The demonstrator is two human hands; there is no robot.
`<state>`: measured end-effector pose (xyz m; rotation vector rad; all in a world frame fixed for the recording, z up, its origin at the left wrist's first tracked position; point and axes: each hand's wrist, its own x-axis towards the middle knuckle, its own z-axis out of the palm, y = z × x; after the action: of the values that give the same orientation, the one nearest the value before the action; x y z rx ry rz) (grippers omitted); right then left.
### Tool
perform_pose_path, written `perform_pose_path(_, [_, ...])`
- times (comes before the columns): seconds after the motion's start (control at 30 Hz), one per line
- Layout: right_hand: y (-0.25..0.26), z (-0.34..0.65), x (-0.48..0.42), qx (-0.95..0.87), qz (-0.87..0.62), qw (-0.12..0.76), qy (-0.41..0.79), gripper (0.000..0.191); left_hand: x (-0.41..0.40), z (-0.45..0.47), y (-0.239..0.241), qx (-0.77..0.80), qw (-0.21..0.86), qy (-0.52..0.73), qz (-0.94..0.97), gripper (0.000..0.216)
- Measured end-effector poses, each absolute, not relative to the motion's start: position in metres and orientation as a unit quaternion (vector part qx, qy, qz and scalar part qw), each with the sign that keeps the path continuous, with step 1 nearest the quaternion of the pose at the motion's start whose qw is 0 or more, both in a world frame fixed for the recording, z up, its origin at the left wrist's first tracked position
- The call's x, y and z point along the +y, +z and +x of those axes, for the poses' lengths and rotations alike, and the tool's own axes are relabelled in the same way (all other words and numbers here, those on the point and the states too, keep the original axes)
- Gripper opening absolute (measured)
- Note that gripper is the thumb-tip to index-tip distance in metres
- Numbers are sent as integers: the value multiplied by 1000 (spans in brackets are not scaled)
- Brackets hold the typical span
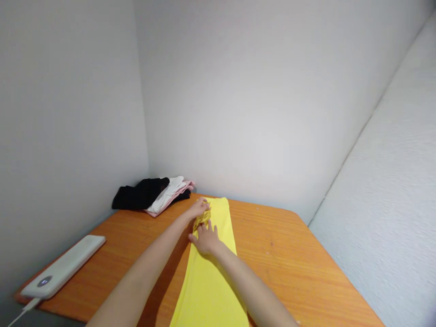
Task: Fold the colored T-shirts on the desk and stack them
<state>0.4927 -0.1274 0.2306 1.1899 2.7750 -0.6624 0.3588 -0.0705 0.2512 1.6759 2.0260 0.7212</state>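
Note:
A long strip of folded yellow cloth [214, 290], likely a garment, runs along the wooden table from the near edge towards the back wall. At its far left edge the fabric is bunched and darker yellow. My left hand [199, 208] grips this gathered part near the far end, fingers curled round it. Closer to me, my right hand [206, 238] lies flat on the cloth with its fingers spread, the fingertips touching the bunched edge.
Folded black, white and pink clothes [163, 195] lie piled at the back left corner of the table [272, 254]. On the left edge rests a white power bank [64, 265] with a lit display and a white cable [23, 311]. Walls stand behind and at both sides.

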Motion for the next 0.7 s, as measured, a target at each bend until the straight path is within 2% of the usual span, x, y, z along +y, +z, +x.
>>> perform_pose_path(0.13, [230,522,-172,931,293,-6,-217,89,-95,375,225,683,176,168,689,44])
perform_pose_path(0.37, [238,566,-254,963,150,-61,-214,79,-103,383,211,672,111,82,728,52])
perform_pose_path(0.5, [249,579,-294,964,20,-62,-256,48,-99,390,217,664,102,96,735,49])
perform_pose_path(0.6, [278,609,-299,926,-49,-69,-367,51,-109,395,227,654,96,135,738,50])
perform_pose_path(0.7, [295,660,-286,903,32,-85,-420,63,-144,393,244,660,94,181,723,50])
